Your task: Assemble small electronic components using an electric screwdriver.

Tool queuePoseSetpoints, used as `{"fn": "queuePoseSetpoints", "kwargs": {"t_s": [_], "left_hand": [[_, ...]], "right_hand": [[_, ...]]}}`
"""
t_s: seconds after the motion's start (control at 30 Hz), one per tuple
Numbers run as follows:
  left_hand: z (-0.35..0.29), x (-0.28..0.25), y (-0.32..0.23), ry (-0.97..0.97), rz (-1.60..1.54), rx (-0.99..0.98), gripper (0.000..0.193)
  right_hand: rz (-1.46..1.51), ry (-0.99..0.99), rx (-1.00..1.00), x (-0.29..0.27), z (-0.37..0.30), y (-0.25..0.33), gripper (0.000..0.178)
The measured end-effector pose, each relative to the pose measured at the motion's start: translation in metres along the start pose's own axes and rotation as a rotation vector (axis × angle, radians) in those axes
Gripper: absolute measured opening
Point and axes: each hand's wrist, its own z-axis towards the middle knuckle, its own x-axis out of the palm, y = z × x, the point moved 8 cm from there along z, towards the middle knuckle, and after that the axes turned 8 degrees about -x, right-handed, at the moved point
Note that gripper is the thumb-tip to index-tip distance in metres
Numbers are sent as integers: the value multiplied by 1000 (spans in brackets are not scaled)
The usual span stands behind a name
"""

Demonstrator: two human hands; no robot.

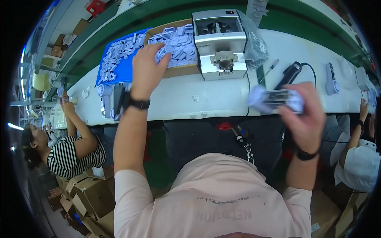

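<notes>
My left hand reaches over an open cardboard box of small lavender plastic parts. Its thumb and forefinger are apart over the near left of the pile, and nothing shows between them. My right hand is closed around the handle of a lavender handheld device, held over the bench's front edge. The device has a rounded head pointing left and a dark open strip along its handle. Motion smears its details.
A silver screw feeder stands right of the box, beside a clear plastic bag. A blue tray holds more parts. A screwdriver, a black corded power screwdriver and similar devices lie on the bench. People sit at both sides.
</notes>
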Motion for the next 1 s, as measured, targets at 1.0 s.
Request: {"fn": "queuePoseSetpoints", "kwargs": {"t_s": [1.0], "left_hand": [[-47, 3, -155, 497, -764, 67, 28]], "right_hand": [[481, 106, 158, 113, 8, -37, 41]]}}
